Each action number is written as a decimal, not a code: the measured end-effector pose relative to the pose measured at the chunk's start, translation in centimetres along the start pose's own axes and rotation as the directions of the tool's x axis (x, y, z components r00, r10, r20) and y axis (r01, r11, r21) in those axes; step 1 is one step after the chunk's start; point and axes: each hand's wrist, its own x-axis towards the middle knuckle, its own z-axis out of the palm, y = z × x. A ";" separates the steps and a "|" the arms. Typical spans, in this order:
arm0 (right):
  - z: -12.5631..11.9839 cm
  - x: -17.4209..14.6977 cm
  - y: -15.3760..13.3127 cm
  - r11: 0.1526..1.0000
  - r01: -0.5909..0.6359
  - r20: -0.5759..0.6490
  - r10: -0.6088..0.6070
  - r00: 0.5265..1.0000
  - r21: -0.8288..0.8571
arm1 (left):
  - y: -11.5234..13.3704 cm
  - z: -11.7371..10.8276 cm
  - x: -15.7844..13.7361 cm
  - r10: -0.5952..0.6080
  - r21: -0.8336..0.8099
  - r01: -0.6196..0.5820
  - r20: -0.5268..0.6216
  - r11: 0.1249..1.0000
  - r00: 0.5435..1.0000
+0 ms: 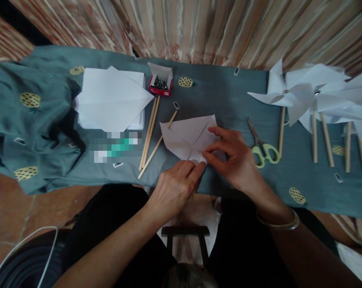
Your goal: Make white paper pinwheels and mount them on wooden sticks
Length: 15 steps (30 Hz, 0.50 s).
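The table (223,98) is carrying pinwheels (299,86) at the right and a paper stack (109,98) at the left. Between them a sheet (179,136) is lying near the front edge, apparently being folded. The left hand (175,184) is curling closed over its near corner; the right hand (235,156), partly open, is pinching there. The next move seems to be calling for steady fingertips. Scissors (258,140) are lying rightward, sticks (151,130) leftward.

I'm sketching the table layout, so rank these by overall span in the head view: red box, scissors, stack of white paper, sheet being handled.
Largest to smallest:
1. Stack of white paper
2. Sheet being handled, partly covered
3. Scissors
4. Red box, lid open
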 end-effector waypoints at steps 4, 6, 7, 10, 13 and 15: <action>0.3 0.1 -0.2 0.999 0.009 -0.014 -0.009 1.000 -0.047 | 0.0 0.1 0.1 -0.001 0.007 0.001 0.012 1.000 1.000; 0.4 0.2 -0.3 0.997 0.006 -0.019 -0.007 1.000 -0.073 | 0.0 0.0 0.1 -0.010 0.009 0.010 0.020 1.000 1.000; 0.5 0.2 -0.4 0.997 0.002 -0.018 -0.004 1.000 -0.082 | 0.0 0.0 0.1 -0.014 0.008 0.014 0.022 1.000 1.000; 0.6 0.2 -0.5 0.996 0.005 -0.015 -0.006 1.000 -0.091 | 0.0 0.0 0.1 -0.015 0.004 0.015 0.016 1.000 1.000; 0.9 0.2 -0.5 0.994 0.018 -0.013 -0.019 1.000 -0.106 | 0.0 0.0 0.1 -0.010 0.013 0.010 0.006 1.000 1.000; 1.0 0.2 -0.4 0.993 0.024 -0.013 -0.025 1.000 -0.117 | 0.0 0.0 0.2 -0.011 0.019 0.011 0.004 1.000 1.000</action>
